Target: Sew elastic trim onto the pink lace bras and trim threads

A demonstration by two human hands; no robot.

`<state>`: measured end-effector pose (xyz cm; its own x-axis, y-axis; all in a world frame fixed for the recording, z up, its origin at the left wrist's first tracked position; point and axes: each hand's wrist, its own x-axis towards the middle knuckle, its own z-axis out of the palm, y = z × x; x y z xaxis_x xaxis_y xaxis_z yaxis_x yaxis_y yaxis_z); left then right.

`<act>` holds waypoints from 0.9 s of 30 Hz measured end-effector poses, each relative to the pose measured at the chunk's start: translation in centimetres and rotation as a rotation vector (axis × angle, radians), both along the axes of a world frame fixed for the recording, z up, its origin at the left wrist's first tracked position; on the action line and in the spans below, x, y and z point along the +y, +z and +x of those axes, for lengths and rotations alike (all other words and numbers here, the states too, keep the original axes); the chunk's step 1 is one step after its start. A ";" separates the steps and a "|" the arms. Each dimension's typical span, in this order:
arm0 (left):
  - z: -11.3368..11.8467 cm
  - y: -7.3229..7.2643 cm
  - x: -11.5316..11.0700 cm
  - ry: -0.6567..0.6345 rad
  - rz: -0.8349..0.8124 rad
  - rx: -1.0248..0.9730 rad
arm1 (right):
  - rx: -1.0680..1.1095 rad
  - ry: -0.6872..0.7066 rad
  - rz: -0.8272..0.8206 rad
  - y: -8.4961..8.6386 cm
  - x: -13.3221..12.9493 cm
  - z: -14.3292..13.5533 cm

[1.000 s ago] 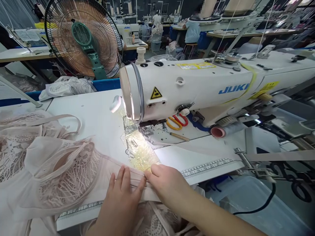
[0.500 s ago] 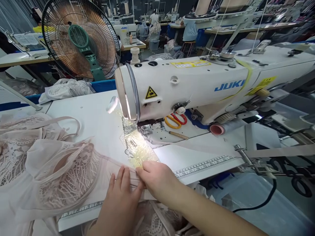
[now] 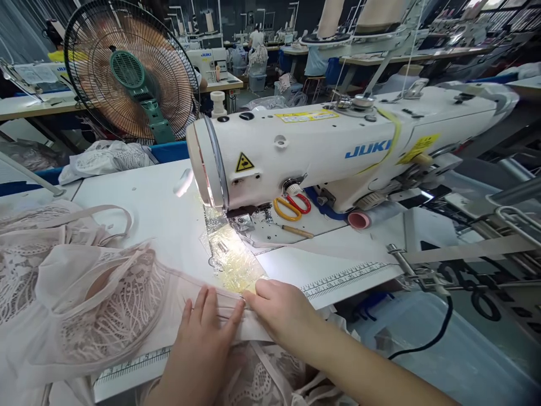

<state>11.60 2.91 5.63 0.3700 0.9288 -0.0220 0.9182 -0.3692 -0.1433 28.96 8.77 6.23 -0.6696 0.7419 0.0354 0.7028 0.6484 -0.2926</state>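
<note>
A pale pink lace bra (image 3: 114, 316) lies on the white sewing table, its band reaching right to the front edge. My left hand (image 3: 203, 332) lies over the band with fingers stretched out, pressing the fabric down. At the band's end, my right hand (image 3: 283, 316) has thumb and fingers pinched together on the bra's edge. Both hands are close together, thumb near fingertips. Just beyond them is a lit, tape-covered plate (image 3: 234, 254) in front of the needle area of the white sewing machine (image 3: 291, 152). The right hand's lower fingers are hidden.
Yellow-and-red-handled scissors (image 3: 289, 208) and a wooden-handled tool (image 3: 298, 231) lie under the machine arm. A green fan (image 3: 131, 73) stands behind. More bra pieces (image 3: 29, 237) are piled left, with others (image 3: 266, 372) below the edge. A clear plastic bin (image 3: 426, 338) is at right.
The view has shifted slightly, moving the machine left in the picture. My right hand has drawn a little rightward from the left, and the left thumb now lies extended on the band.
</note>
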 end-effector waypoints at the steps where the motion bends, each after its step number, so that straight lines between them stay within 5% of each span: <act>1: -0.1 -0.2 0.0 -0.006 0.007 -0.005 | 0.005 0.000 0.003 -0.2 0.1 -0.1; 7: -0.7 -0.9 0.0 -0.034 0.050 -0.030 | -0.069 0.046 -0.037 0.5 0.2 1.2; 14: -0.5 -0.9 -0.2 -0.027 0.084 -0.059 | -0.116 -0.053 -0.060 1.7 -1.0 3.6; 21: -0.1 -0.6 0.7 -0.314 0.111 -0.132 | 0.025 -0.033 0.028 0.2 -0.3 2.3; 27: 0.5 -1.0 0.4 -0.272 0.044 -0.105 | 0.073 -0.012 0.057 -0.8 0.6 2.0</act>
<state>12.10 3.28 4.66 0.6037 0.7943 0.0679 0.7970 -0.5994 -0.0743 31.00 9.33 5.48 -0.6547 0.7454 0.1260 0.6891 0.6570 -0.3058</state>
